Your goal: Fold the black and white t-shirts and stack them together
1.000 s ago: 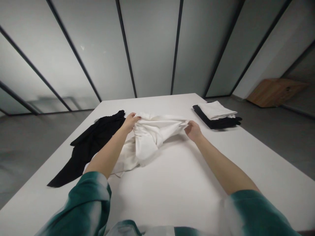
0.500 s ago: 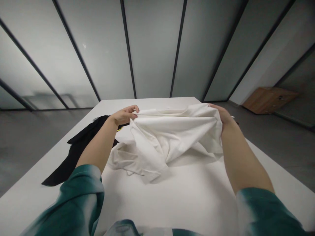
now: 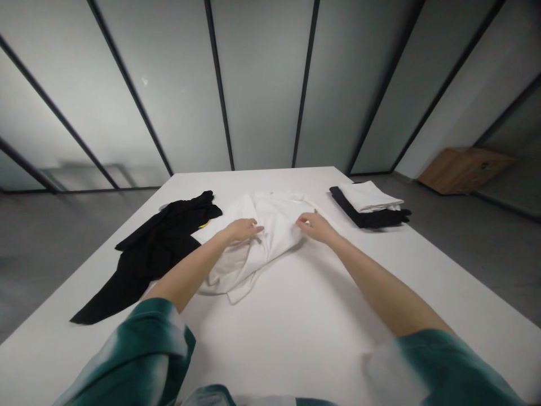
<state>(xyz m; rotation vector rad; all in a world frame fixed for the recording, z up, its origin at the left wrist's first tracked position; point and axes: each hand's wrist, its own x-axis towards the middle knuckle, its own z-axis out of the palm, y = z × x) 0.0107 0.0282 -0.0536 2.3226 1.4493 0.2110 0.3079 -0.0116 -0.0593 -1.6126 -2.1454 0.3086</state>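
A crumpled white garment [image 3: 279,217], which looks like a shirt, lies on the white table [image 3: 270,338] in front of me. My left hand [image 3: 243,230] is over its middle, thumb and fingers a little apart beside a raised fold. Over the right part of the cloth is my right hand [image 3: 316,225], its fingers loosely bent and pointing inward at the fabric. Neither hand shows a clear grip on it. One corner of the garment points toward me, below my left hand.
A spread-out black garment [image 3: 164,242] with a small yellow detail lies to the left. At the back right, a folded white cloth [image 3: 372,197] rests on a folded black cloth [image 3: 382,219]. Beyond the table stand frosted glass panels [image 3: 262,84] and a wooden cabinet [image 3: 462,169].
The white garment, held stretched between both hands before, has come down onto the table. Both hands have moved inward and nearer to each other. The folded stack at the right has come into view.
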